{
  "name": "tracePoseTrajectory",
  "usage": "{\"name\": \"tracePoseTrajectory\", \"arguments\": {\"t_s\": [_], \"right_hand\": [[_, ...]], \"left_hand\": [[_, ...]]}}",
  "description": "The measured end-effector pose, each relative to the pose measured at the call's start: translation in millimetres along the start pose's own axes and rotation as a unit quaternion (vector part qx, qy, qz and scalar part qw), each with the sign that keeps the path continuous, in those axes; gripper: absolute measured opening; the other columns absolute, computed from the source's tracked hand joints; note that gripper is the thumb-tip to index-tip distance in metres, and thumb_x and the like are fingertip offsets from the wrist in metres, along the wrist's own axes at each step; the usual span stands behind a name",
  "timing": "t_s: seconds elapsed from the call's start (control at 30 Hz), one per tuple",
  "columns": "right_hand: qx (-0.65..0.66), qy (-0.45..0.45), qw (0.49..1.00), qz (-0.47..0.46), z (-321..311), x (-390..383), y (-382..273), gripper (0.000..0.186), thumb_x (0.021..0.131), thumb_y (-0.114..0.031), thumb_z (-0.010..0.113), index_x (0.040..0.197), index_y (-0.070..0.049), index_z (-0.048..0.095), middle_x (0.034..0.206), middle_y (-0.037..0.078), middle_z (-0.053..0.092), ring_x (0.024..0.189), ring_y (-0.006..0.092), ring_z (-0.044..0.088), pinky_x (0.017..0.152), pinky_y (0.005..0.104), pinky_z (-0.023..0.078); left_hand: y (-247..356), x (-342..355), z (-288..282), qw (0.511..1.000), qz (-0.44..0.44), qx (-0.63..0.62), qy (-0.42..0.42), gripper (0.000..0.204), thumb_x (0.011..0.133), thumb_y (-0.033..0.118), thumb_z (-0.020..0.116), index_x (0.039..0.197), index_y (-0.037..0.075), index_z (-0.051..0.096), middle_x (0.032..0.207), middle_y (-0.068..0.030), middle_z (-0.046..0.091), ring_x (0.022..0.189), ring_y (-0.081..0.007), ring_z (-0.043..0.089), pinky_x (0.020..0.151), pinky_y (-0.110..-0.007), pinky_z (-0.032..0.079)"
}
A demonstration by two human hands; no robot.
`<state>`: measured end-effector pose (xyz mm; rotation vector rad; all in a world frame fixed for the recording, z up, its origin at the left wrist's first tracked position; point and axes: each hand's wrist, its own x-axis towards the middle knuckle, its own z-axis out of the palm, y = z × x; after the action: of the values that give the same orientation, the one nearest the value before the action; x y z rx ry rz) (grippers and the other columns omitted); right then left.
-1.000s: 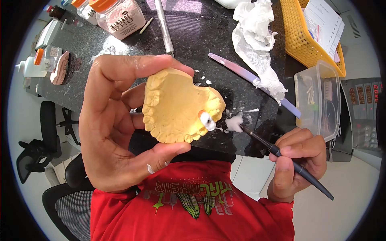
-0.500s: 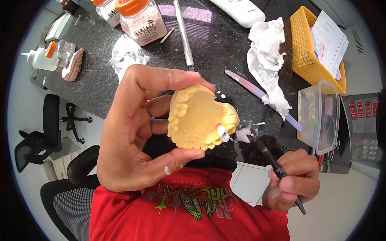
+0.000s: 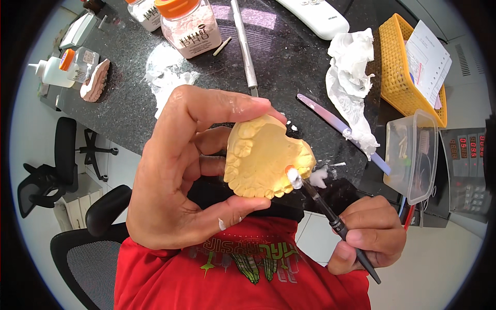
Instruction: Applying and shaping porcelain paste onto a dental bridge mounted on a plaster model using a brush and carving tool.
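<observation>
While the left hand [image 3: 181, 170] fills the centre of the head view, it pinches a yellow dental cast [image 3: 266, 157] between the thumb below and the fingers curled over its upper edge, the tooth side turned up toward the camera. The cast sits just right of that palm, held above the front edge of the dark stone counter [image 3: 129, 108]. From the lower right of the frame the right hand [image 3: 369, 232] closes its fingers tight round a slim black brush [image 3: 336, 225], gripped like a pen. The brush's long axis runs up and to the left from the hand, and its white-loaded tip touches the cast's right-hand end, at the lower right of the tooth row, beside a small orange spot. So the cast lies up-left of the right hand's grip, and the left hand is the one that bears it.

Farther back on the counter lie a crumpled white tissue [image 3: 351, 77], a lilac-handled tool [image 3: 336, 121], a long metal instrument [image 3: 244, 44] and an orange-lidded jar of pink powder [image 3: 188, 28]. A yellow basket [image 3: 398, 67] and a clear plastic box [image 3: 413, 155] stand at the right.
</observation>
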<state>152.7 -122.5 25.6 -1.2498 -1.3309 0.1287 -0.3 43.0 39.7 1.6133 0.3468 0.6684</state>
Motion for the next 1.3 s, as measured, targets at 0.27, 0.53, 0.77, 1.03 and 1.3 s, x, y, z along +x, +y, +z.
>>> {"name": "tracePoseTrajectory", "arguments": {"t_s": [0.27, 0.53, 0.77, 1.03, 1.3], "right_hand": [[0.002, 0.005, 1.0, 0.001, 0.8, -1.6, 1.2, 0.022, 0.066, -0.002, 0.071, 0.085, -0.004, 0.06, 0.068, 0.008, 0.06, 0.052, 0.0178, 0.058, 0.042, 0.0247, 0.049], [0.006, 0.007, 1.0, 0.002, 0.7, -0.4, 0.3, 0.022, 0.065, -0.002, 0.07, 0.085, -0.004, 0.06, 0.068, 0.007, 0.059, 0.051, 0.0176, 0.058, 0.042, 0.0244, 0.049], [0.0, -0.012, 1.0, 0.003, -1.3, 0.1, 0.3, 0.024, 0.065, -0.002, 0.07, 0.087, -0.004, 0.059, 0.07, 0.008, 0.06, 0.051, 0.0176, 0.058, 0.043, 0.0249, 0.05], [-0.012, -0.002, 1.0, 0.005, 1.7, 0.7, -1.0, 0.022, 0.065, -0.002, 0.07, 0.084, -0.004, 0.059, 0.065, 0.007, 0.059, 0.051, 0.0173, 0.058, 0.043, 0.0245, 0.049], [0.005, -0.07, 0.997, -0.043, -4.9, 1.1, 3.9, 0.029, 0.068, -0.003, 0.063, 0.094, 0.0, 0.051, 0.074, 0.01, 0.053, 0.055, 0.0146, 0.053, 0.05, 0.0227, 0.047]], "left_hand": [[0.5, 0.2, 0.0, 1.0, -0.002, 0.004, 0.004, 0.076, 0.058, 0.008, 0.086, 0.118, -0.003, 0.041, 0.114, -0.0223, 0.053, 0.108, -0.0288, 0.057, 0.085, -0.033, 0.052], [0.7, -1.4, 0.8, 1.0, 0.002, 0.014, 0.008, 0.076, 0.057, 0.007, 0.086, 0.118, -0.003, 0.042, 0.113, -0.022, 0.053, 0.107, -0.0284, 0.058, 0.085, -0.033, 0.052], [0.5, -0.9, -0.3, 1.0, -0.003, 0.003, 0.002, 0.076, 0.057, 0.007, 0.086, 0.118, -0.003, 0.042, 0.113, -0.0214, 0.053, 0.107, -0.0286, 0.058, 0.085, -0.033, 0.053], [1.2, -0.3, 0.1, 1.0, -0.004, 0.006, 0.003, 0.076, 0.058, 0.008, 0.087, 0.118, -0.003, 0.042, 0.113, -0.0209, 0.053, 0.108, -0.0289, 0.058, 0.085, -0.033, 0.053], [2.0, -1.1, 0.6, 1.0, -0.005, 0.007, 0.002, 0.076, 0.059, 0.008, 0.086, 0.119, -0.003, 0.041, 0.114, -0.0214, 0.052, 0.107, -0.0281, 0.058, 0.084, -0.033, 0.052]]}}
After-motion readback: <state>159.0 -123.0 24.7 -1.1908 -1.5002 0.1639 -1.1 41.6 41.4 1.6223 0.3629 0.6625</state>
